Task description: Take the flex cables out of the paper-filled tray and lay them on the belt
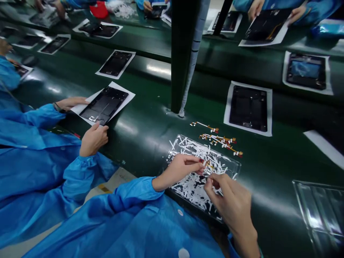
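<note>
Between thumb and fingers my left hand [185, 168] pinches a small flex cable [208, 165], orange-brown with white patches. Just to its right, my right hand [231, 200] has thumb and forefinger pinched close to the cable; whatever sits at those fingertips is too small to make out. Both hands are above a clear plastic tray [232, 163] filled with thin white paper strips [192, 190]. Beyond the tray's far edge, several more flex cables [219, 139] lie in a loose pile on the green bench [145, 143].
A post [185, 57] rises from the bench ahead. Black device housings on white sheets, one [249, 107] at right, lie around. Another clear tray [319, 211] sits at lower right. At left, a co-worker's hands [94, 139] hold a housing [105, 104]; other people work across the bench.
</note>
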